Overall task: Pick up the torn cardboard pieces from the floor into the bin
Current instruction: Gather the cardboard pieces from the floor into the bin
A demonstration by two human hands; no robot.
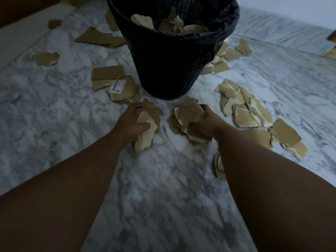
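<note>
Cardboard pieces (189,112) should feel light and stiff; left grip (131,122) and right grip (206,120) each squeeze a bunch flat.

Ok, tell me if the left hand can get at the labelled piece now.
Probably yes for reach: the labelled piece lies uncovered just beyond the left hand, nothing between, but that hand already grips cardboard.

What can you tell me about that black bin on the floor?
The bin is a round, dark mesh basket, narrowing toward its base, standing upright on the marble floor. A black plastic liner folds over its rim. It holds torn cardboard pieces heaped inside below the rim; more rest against its base.
</note>
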